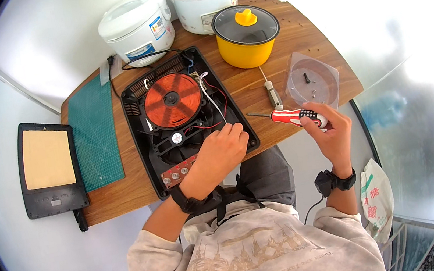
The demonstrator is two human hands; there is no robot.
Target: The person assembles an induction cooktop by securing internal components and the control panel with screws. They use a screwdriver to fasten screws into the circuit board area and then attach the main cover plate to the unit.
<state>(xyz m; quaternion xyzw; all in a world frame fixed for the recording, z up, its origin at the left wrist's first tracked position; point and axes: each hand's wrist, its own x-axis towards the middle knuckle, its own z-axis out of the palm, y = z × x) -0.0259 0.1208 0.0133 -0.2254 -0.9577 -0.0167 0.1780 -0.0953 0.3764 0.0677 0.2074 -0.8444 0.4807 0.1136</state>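
Observation:
An induction cooker base (136, 140) lies with its insides exposed, a round copper coil (162, 107) at its far part. Over its near right part is my left hand (222, 154), fingers closed together. A white wire (214, 103) runs down to those fingers; what they pinch, if anything, is hidden. A red wire (217, 87) loops close by. My right hand (331, 131) is wrapped round the red, white and black handle of a screwdriver (288, 116). Its shaft points left toward the cooker's right edge, apart from it. Near my left wrist shows a small circuit board (179, 172).
A second screwdriver (272, 93) and a clear plastic box (323, 71) with small screws lie right. Behind stand a yellow pot (244, 51) and two white rice cookers (134, 29) (198, 7). On the left are a green cutting mat (95, 134) and a black panel (54, 201).

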